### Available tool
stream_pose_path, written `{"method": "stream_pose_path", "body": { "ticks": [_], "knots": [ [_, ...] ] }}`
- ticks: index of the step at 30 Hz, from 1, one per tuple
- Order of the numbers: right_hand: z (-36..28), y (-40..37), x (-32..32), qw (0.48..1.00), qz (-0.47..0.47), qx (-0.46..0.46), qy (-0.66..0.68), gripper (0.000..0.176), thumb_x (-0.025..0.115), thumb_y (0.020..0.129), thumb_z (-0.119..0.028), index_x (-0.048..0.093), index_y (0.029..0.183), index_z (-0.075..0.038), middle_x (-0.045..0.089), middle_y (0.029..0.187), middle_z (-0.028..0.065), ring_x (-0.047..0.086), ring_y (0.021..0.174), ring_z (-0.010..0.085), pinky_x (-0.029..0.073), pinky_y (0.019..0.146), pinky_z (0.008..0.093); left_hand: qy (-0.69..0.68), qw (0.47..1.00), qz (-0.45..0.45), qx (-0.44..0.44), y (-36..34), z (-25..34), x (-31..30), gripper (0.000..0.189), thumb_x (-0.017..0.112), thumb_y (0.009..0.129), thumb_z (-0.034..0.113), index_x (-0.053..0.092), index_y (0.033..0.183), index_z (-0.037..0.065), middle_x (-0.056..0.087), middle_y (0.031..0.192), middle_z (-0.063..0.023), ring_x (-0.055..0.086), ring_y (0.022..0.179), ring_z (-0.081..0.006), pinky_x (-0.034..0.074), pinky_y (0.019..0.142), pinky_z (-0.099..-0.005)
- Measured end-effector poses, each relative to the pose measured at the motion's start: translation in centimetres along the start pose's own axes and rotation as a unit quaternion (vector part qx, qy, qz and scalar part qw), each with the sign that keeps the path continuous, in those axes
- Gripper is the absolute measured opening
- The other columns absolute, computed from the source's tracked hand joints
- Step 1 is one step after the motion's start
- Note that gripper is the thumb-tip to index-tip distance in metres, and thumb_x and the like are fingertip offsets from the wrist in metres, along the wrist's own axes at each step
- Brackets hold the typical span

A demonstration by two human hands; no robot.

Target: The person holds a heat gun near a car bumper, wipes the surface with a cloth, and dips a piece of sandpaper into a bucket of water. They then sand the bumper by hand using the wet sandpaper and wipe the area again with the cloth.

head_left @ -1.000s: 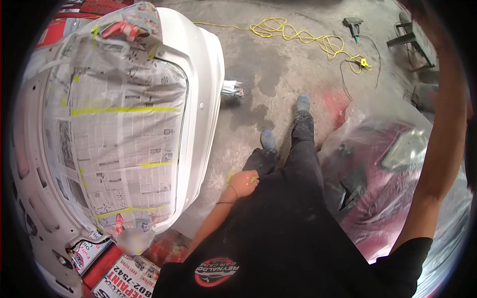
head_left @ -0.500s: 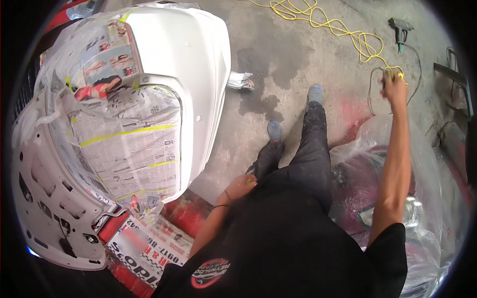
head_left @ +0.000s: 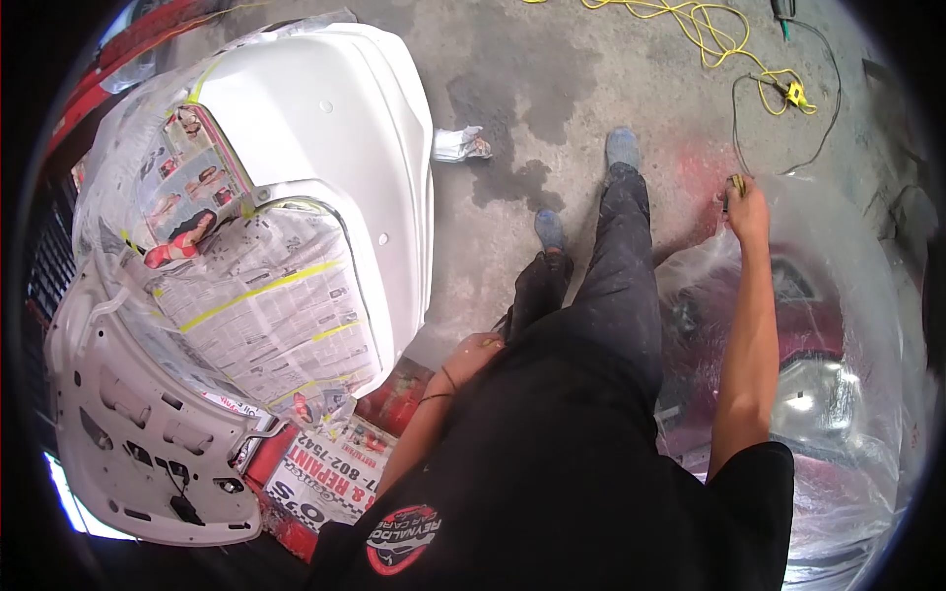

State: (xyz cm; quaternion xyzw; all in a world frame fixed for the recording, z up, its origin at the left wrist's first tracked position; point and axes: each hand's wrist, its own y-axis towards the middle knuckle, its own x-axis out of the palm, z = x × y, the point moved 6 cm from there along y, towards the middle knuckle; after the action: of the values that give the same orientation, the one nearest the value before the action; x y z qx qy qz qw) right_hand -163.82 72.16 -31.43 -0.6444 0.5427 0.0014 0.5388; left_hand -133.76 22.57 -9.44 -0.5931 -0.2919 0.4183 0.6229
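Observation:
My right hand [head_left: 749, 214] is stretched forward, closed on a small dark and yellow object [head_left: 735, 187] whose kind I cannot make out. It is above the edge of the clear plastic sheet [head_left: 838, 256] draped over a dark red car on the right. My left hand [head_left: 475, 357] hangs low beside my thigh, its fingers closed; a yellowish bit shows at them, too small to name. To the left stands a white car body [head_left: 315, 108], its opening masked with newspaper [head_left: 266, 295] and yellow tape [head_left: 258, 293].
A yellow extension cord [head_left: 705, 34] lies on the concrete floor, its yellow socket [head_left: 794, 96] joined to a dark cable [head_left: 838, 98]. An open lid panel [head_left: 148, 424] stands lower left, near a printed sign [head_left: 325, 473]. A wrapped piece [head_left: 458, 145] sticks out from the white body.
My right hand has drawn back from beside the yellow socket toward the plastic-covered car. The view has shifted, and the power tool at the upper right is mostly out of frame. My left hand stays low.

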Motion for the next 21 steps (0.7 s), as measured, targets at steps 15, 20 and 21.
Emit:
{"method": "stream_pose_path", "body": {
  "ticks": [15, 20, 21],
  "knots": [
    [-18.2, 0.4, -9.5, 0.968, -0.160, -0.099, 0.164, 0.034, 0.068, 0.106, -0.039, 0.074, 0.122, -0.009, 0.075, 0.090, -0.0009, 0.059, 0.069, 0.0080, 0.049, 0.064, 0.0269, -0.016, 0.998, -0.036, -0.039, 0.2, 3.9, -1.1, 0.071, 0.065, 0.101, 0.063, 0.079, 0.112, -0.006, 0.077, 0.094, -0.0168, 0.072, 0.094, -0.0215, 0.055, 0.092, -0.0368],
    [-14.6, 3.1, -8.2, 0.976, 0.104, -0.186, -0.041, 0.042, 0.068, 0.105, -0.041, 0.071, 0.131, -0.008, 0.075, 0.090, 0.0092, 0.067, 0.076, 0.0174, 0.053, 0.070, 0.0343, -0.113, 0.989, -0.056, -0.080, 0.0, 1.5, -0.7, 0.062, 0.065, 0.104, 0.055, 0.079, 0.118, -0.003, 0.079, 0.100, -0.0134, 0.072, 0.096, -0.0178, 0.056, 0.093, -0.0343],
    [-13.9, 1.8, -7.5, 0.908, 0.256, -0.224, -0.246, 0.043, 0.068, 0.104, -0.042, 0.071, 0.130, -0.007, 0.073, 0.087, 0.0107, 0.066, 0.075, 0.0176, 0.052, 0.069, 0.0349, -0.105, 0.991, -0.049, -0.061, 0.1, 0.9, -0.8, 0.061, 0.065, 0.104, 0.054, 0.079, 0.118, -0.003, 0.079, 0.100, -0.0135, 0.072, 0.096, -0.0175, 0.056, 0.092, -0.0344]
  ]
}}
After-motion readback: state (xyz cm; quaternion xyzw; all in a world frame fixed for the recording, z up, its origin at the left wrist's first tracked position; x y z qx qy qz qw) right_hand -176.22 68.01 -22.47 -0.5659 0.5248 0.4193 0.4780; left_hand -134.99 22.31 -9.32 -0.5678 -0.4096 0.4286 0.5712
